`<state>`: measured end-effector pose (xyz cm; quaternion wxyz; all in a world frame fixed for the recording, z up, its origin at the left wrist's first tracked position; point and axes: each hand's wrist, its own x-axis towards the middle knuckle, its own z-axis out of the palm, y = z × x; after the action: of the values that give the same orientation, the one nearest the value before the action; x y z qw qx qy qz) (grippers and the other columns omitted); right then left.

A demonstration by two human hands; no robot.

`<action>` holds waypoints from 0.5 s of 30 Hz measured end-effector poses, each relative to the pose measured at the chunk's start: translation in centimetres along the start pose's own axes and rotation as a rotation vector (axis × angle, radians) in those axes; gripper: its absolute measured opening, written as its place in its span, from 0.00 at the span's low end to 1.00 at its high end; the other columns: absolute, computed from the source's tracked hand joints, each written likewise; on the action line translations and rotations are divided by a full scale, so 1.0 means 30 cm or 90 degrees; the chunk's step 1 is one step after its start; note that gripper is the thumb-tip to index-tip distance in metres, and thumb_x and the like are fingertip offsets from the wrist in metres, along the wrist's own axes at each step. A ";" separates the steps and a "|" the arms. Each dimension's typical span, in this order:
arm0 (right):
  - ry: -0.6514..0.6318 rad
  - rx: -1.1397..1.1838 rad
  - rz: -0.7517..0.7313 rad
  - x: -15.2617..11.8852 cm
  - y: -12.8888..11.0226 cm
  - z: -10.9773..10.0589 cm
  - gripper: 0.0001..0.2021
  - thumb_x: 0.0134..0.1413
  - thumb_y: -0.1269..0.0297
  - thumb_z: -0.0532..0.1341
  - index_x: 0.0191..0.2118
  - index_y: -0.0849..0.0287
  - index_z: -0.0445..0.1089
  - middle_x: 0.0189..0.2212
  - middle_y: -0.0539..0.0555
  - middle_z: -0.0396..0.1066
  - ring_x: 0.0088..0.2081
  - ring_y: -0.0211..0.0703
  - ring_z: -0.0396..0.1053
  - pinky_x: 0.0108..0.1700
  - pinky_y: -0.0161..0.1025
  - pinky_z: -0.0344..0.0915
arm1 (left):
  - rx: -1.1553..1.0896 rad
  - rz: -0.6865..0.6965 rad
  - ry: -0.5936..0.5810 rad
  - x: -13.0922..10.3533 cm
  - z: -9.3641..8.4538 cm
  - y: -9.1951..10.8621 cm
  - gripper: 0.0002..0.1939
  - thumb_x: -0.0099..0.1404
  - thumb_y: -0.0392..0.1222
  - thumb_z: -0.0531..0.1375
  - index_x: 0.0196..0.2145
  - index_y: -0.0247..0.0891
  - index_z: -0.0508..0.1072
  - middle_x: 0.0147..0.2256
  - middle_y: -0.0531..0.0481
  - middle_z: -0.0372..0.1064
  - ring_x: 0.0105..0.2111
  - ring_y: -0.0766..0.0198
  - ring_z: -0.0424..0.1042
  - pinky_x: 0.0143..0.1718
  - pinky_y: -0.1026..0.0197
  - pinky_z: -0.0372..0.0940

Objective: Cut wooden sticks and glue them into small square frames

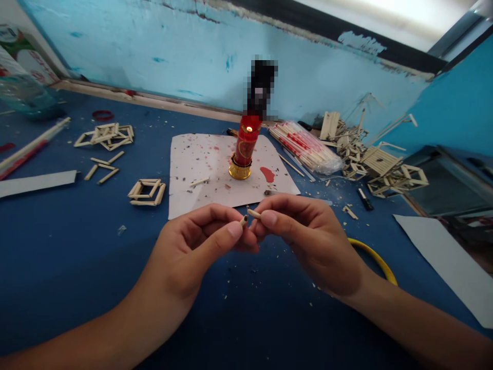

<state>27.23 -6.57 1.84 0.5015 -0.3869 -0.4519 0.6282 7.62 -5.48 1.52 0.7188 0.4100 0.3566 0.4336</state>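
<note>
One dark-tipped stick [244,220] gripped between thumb and fingers of the left hand [204,236]; opposite, one pale-tipped stick [254,214] pinched by the right hand [314,228], both low over the near middle of the blue worktop [57,257]. Facing tips very near each other; contact impossible to tell. As a judgement on handling: best with a light pinch close to the facing ends, steady wrists, and both tips in plain sight; pressure along the length rather than across it, against snapping.

Orientation: dark tip up and to the right, long axis slanting the same way; pale tip to the left and slightly up, long axis mostly crosswise, sloping down rightward into the fingers. Rear ends hidden.

Beside the right forearm, a yellow ring [375,257], partly covered. Beyond the hands, at left, a small stick frame [134,202]; at centre, a stained white sheet [185,205] under a gold base [239,172] and red column [245,149] with a small flame [249,129]. Farthest, a light-blue wall [154,56].
</note>
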 end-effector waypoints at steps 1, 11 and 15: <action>-0.002 0.004 0.005 -0.001 0.002 0.000 0.02 0.65 0.64 0.73 0.41 0.56 0.84 0.33 0.48 0.84 0.35 0.33 0.81 0.43 0.28 0.78 | 0.000 0.001 -0.002 0.000 -0.001 0.000 0.03 0.66 0.40 0.73 0.33 0.42 0.86 0.30 0.54 0.84 0.32 0.67 0.83 0.38 0.73 0.76; -0.017 0.038 0.033 0.000 0.007 0.000 0.04 0.67 0.63 0.72 0.41 0.57 0.83 0.34 0.47 0.83 0.36 0.32 0.81 0.44 0.27 0.77 | 0.004 0.008 -0.008 0.009 -0.003 -0.004 0.02 0.67 0.38 0.72 0.34 0.40 0.85 0.31 0.54 0.84 0.32 0.67 0.83 0.37 0.74 0.76; -0.041 0.041 0.037 0.001 0.002 -0.002 0.05 0.68 0.63 0.71 0.41 0.59 0.82 0.33 0.48 0.82 0.35 0.32 0.80 0.44 0.28 0.77 | 0.006 0.007 -0.020 0.002 -0.002 -0.003 0.03 0.68 0.38 0.71 0.34 0.39 0.84 0.30 0.53 0.84 0.32 0.67 0.83 0.37 0.72 0.76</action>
<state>27.28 -6.54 1.77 0.4804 -0.3630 -0.4360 0.6688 7.62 -5.44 1.40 0.7197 0.4223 0.3454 0.4294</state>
